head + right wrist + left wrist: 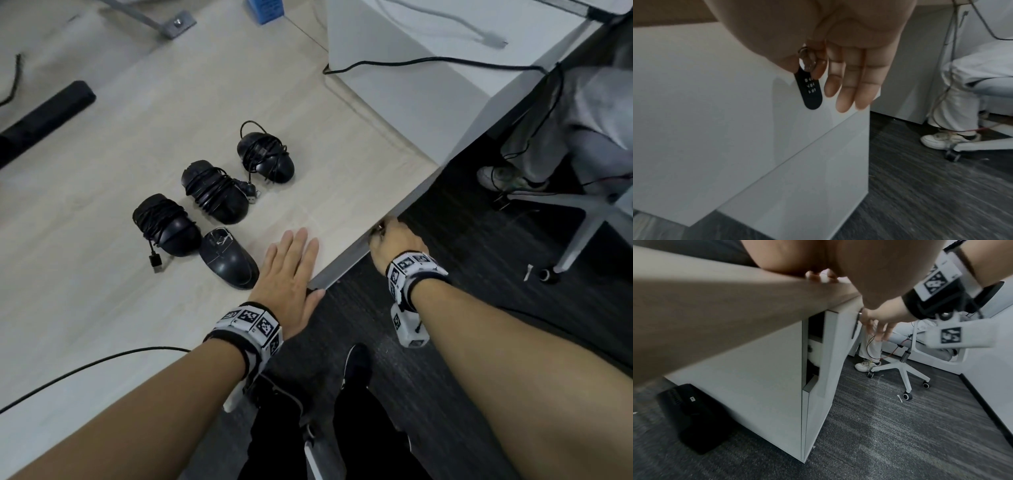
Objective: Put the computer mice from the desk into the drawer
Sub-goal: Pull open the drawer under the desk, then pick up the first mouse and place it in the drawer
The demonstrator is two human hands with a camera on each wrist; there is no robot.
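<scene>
While four mice lie on the desk, I rest my left hand flat at its edge for support and my right hand pinches a key at the closed drawer, probably unlocking it.

mice: black | desk: pale wood grain | drawer unit: white | key tag: black, white marks | carpet: dark grey, streaked | wristbands: black-and-white squares

Left hand flat on desk; right hand at drawer
</scene>
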